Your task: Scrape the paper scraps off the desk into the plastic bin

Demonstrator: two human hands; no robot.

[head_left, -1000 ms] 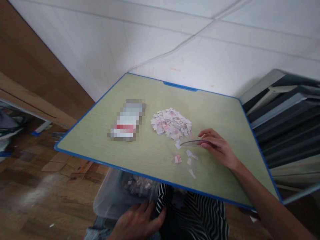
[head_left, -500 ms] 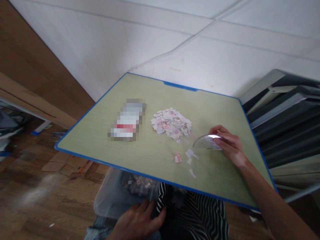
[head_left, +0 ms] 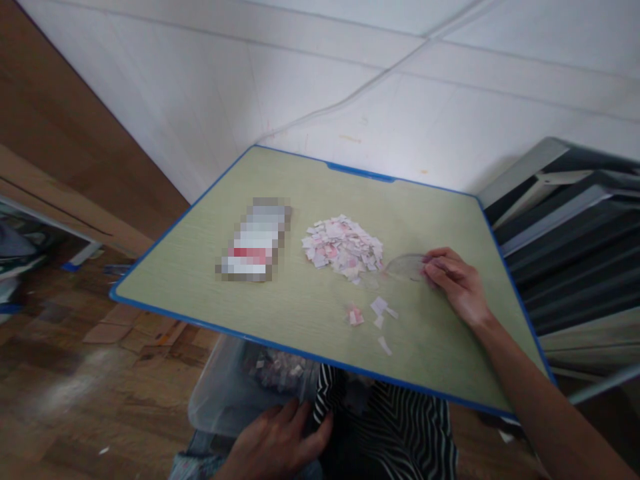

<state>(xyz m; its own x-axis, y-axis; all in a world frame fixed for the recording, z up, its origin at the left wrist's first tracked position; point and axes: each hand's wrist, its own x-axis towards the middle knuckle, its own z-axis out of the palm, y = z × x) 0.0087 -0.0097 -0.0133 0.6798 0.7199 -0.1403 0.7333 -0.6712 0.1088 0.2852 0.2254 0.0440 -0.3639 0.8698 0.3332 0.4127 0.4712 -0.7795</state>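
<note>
My right hand (head_left: 455, 283) pinches a clear half-round plastic piece (head_left: 407, 267) between thumb and fingers, just above the table. Its far end reaches the right side of a pile of small paper scraps (head_left: 343, 247), white and pinkish. Nearer to me lie several loose scraps (head_left: 380, 308) and a small pink-and-white clump (head_left: 355, 315). My left hand (head_left: 277, 437) rests low by my lap with fingers extended, beside a clear plastic bin (head_left: 210, 393). I see nothing held in it.
The green folding table (head_left: 185, 267) has a raised blue edge and stands against a white wall (head_left: 320, 73). A blurred-out phone-like object (head_left: 255, 237) lies left of the pile. Dark folded panels (head_left: 565, 253) lean at the right. Scraps fill part of the bin under the table edge.
My right hand has moved slightly away from me and tilted the clear plastic piece flatter, losing its bright glint. My left hand and the scrap pile look unchanged.
</note>
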